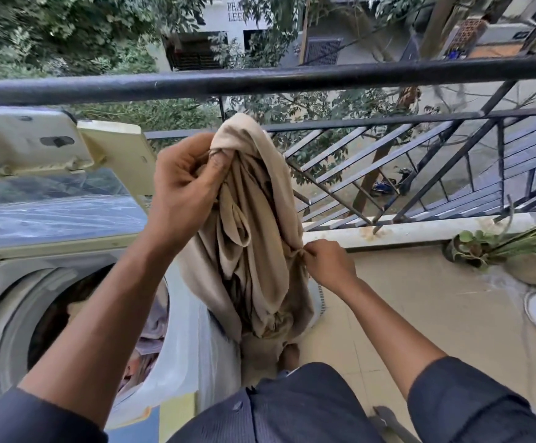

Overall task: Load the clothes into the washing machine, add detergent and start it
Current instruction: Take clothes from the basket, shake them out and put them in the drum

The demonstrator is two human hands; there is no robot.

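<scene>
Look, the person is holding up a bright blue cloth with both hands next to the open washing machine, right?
Almost. The cloth is beige, not bright blue. The head view shows the left hand bunching its top and the right hand pinching its edge, beside the open washing machine.

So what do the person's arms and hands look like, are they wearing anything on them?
Both hands are bare: no gloves, rings or watch show on the left hand or the right hand. The forearms are uncovered too. Dark navy fabric sleeves with a fine ribbed texture are pushed up near the elbows, the left sleeve and the right sleeve. The same dark cloth covers the body.
</scene>
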